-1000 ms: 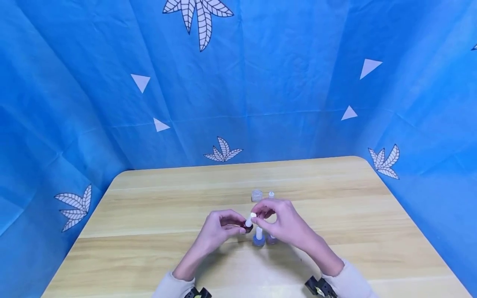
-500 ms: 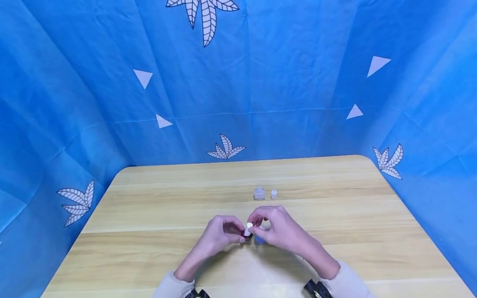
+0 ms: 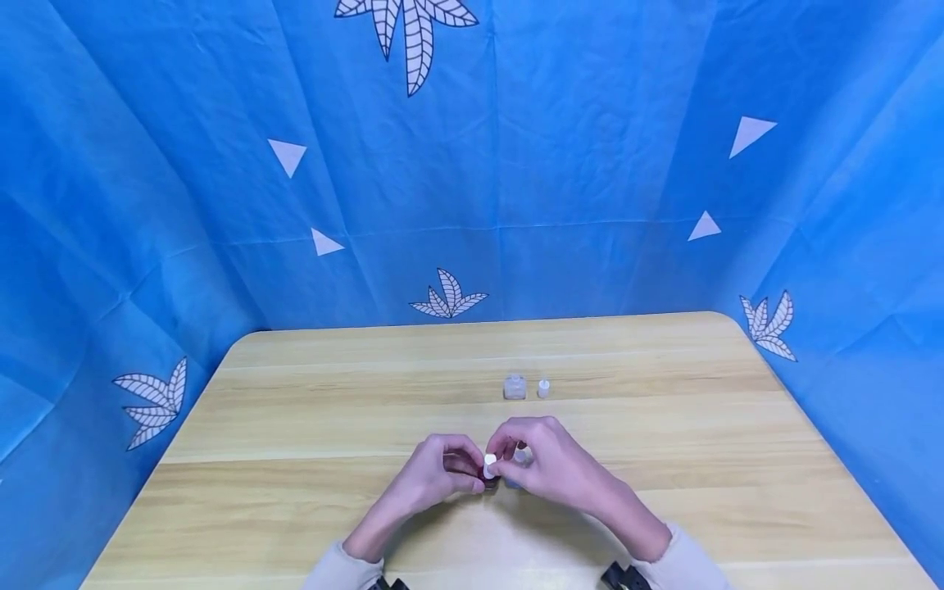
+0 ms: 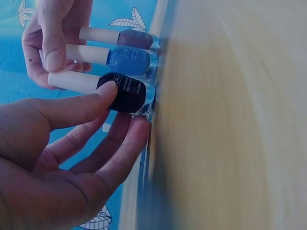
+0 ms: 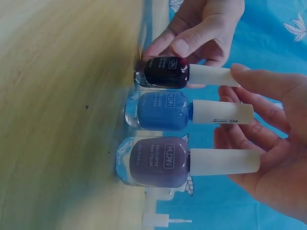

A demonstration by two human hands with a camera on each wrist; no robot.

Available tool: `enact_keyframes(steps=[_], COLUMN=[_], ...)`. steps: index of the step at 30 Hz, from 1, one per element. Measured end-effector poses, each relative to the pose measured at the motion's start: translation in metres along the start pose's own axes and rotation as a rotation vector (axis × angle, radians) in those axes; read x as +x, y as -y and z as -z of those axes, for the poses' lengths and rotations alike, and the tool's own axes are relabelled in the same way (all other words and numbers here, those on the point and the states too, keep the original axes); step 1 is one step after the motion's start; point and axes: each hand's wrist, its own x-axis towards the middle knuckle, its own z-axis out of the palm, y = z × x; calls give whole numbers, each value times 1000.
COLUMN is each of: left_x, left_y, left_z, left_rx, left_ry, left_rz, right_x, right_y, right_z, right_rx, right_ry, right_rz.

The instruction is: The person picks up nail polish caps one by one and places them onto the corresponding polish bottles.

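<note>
Covering both forearms, nearest the body: pale sleeves (image 3: 342, 565), a small black device (image 3: 625, 576) by each wrist.

Left hand (image 3: 435, 475): holds a dark nail polish bottle (image 5: 166, 72), thumb across the front of the glass, fingers round the far side and low toward the base. Right hand (image 3: 551, 465): thumb and fingers pinch that bottle's white cap (image 5: 211, 75). Bottle upright between the two hands, cap at the neck; cannot tell how tightly it is seated, nor whether the base touches the wood.

Just right of the dark bottle, under the right hand: a blue polish bottle (image 5: 163, 110), upright, white-capped, "034" printed on the cap. Right of that again, a mauve polish bottle (image 5: 160, 162), also upright and capped; the right hand hides it from the head view. Labels on the bottles read KUDAN.

Beyond the right hand's fingers, well apart from them: a clear bottle (image 3: 515, 388), uncapped. Near its right side a loose white brush cap (image 3: 543, 389) stands with its stem up.

Under everything, pale wood-grain table (image 3: 310, 410), running out past both hands. Farthest, blue cloth (image 3: 568, 139) printed with white leaves and triangles.
</note>
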Motion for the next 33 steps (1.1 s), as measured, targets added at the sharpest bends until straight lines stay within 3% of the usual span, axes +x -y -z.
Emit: enact_keyframes(steps=[13,18,26,33], left_x=[-2,6,32,59], left_y=[2,-1,-9,-20], left_z=[14,22,32,28], left_rx=[-32,-14,12,59], left_ry=[118,125,32,-79], left_rz=[23,11,-8,-36], right_x=[-1,-2,-10,-9], right_y=[4,4,-7,-26], right_z=[-2,11,60,78], right_rx=[-11,-11,-54,-34], right_ry=[12,-6,-176,-255], right_rz=[6,8,-58,-85])
